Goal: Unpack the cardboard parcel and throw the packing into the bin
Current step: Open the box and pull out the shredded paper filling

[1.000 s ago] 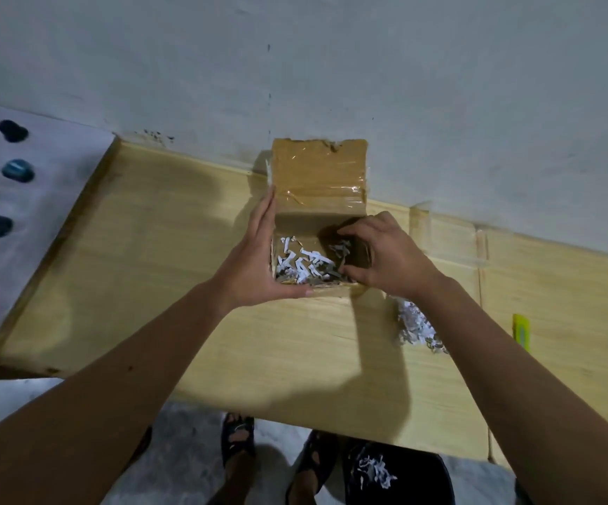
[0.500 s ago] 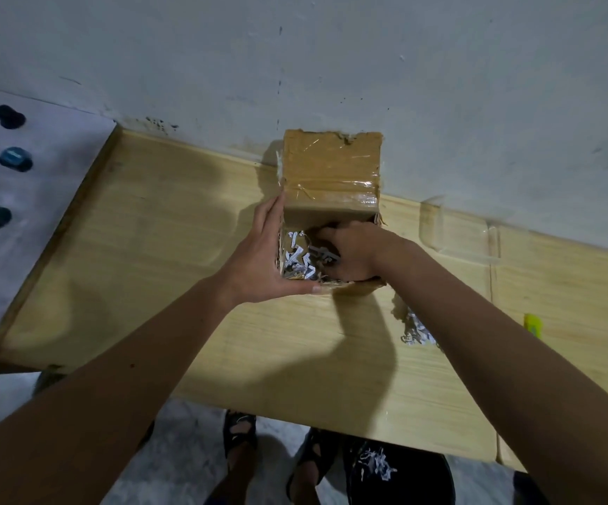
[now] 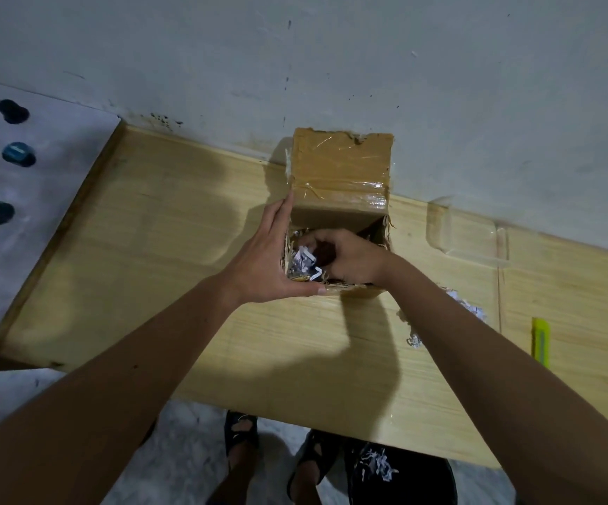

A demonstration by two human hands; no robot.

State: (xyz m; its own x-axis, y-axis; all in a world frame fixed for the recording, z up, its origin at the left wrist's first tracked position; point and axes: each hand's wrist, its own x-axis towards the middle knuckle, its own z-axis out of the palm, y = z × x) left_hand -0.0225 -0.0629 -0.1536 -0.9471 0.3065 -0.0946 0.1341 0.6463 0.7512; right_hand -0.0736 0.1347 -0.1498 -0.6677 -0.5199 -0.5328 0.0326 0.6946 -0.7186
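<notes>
Both hands meet at the cardboard box [image 3: 340, 176] against the wall. Left hand [image 3: 262, 260], fingers straight, presses flat on the box's left side. Right hand [image 3: 349, 256] reaches inside, fingers curled round white shredded paper [image 3: 304, 262]. Glossy tape crosses the box's raised brown flap; no writing is legible.

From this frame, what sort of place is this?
Likely a plain indoor work corner: a wooden table against a scuffed bare wall, bare concrete-looking floor, and a dark bin under the table edge.
</notes>
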